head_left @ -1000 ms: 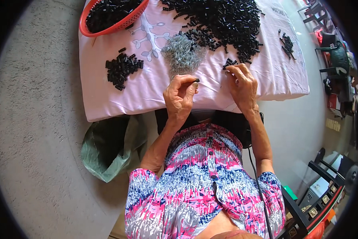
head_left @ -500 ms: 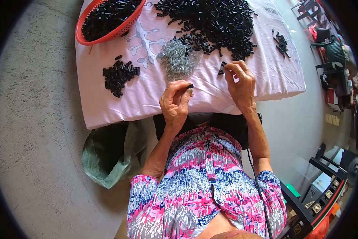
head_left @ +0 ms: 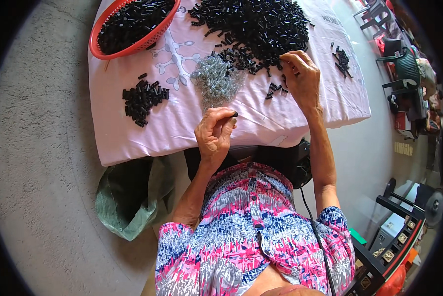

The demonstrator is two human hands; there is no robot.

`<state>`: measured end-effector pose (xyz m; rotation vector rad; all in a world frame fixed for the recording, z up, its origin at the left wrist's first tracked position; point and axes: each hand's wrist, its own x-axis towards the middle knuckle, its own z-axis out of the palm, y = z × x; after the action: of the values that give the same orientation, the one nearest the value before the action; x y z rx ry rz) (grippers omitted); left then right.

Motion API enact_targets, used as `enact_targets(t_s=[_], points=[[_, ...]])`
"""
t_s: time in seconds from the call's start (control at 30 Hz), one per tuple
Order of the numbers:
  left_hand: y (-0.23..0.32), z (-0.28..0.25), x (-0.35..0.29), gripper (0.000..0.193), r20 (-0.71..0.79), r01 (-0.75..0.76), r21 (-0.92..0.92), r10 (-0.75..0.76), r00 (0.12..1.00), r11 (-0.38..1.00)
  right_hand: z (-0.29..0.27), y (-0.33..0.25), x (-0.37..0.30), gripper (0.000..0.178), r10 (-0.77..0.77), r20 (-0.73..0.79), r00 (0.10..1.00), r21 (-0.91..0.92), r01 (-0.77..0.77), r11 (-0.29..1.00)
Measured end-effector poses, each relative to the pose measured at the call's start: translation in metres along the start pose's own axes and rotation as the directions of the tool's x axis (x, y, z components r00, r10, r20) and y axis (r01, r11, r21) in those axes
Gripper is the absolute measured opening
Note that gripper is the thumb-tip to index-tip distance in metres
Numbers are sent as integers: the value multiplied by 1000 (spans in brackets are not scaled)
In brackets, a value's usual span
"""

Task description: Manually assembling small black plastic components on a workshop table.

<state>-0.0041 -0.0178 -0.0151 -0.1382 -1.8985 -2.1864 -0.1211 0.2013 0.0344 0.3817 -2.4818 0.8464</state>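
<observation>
My left hand (head_left: 214, 134) is closed in a pinch above the near edge of the pink-covered table. A short black tube-like piece (head_left: 235, 114) sticks out from its thumb and fingertips. My right hand (head_left: 302, 79) is at the near right edge of a big pile of small black tube-like pieces (head_left: 261, 27). Its fingers are bent together at the pile; what they pinch, if anything, cannot be made out. Several loose black pieces (head_left: 275, 90) lie just left of that hand. Beyond my left hand is a heap of tiny silvery, clear-looking pieces (head_left: 215, 79), perhaps springs.
A red basket (head_left: 156, 37) of black pieces stands at the far left of the pink cloth (head_left: 182, 118). Smaller black groups lie at the left (head_left: 143, 101) and right (head_left: 342, 61). A green sack (head_left: 108, 209) gapes open on the floor. Chairs (head_left: 406, 71) stand off to the right.
My right hand has moved away from the loose black pieces, up to the big pile's edge. My left hand still pinches its black piece, almost in place. The view has shifted slightly.
</observation>
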Motion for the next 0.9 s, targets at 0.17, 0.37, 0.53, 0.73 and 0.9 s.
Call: enact_targets(t_s=[0.17, 0.37, 0.53, 0.73, 0.9], points=[[0, 0, 1, 16, 8, -13, 35, 13, 1000, 999, 3, 6, 9, 15, -9, 0, 1000, 3, 9, 1000], [-2, -1, 1, 13, 23, -20, 48, 19, 1000, 999, 10, 6, 10, 24, -161, 82, 984, -132, 170, 977], [1, 0, 1, 14, 18, -20, 69, 18, 1000, 997, 19, 16, 6, 25, -139, 171, 975, -190, 171, 967], [2, -1, 0, 16, -2, 16, 18, -16, 1000, 1000, 18, 12, -1, 23, -158, 78, 984, -106, 166, 980], [0, 4, -1, 23, -53, 98, -16, -98, 994, 995, 16, 7, -14, 19, -14, 96, 995, 71, 8, 997]])
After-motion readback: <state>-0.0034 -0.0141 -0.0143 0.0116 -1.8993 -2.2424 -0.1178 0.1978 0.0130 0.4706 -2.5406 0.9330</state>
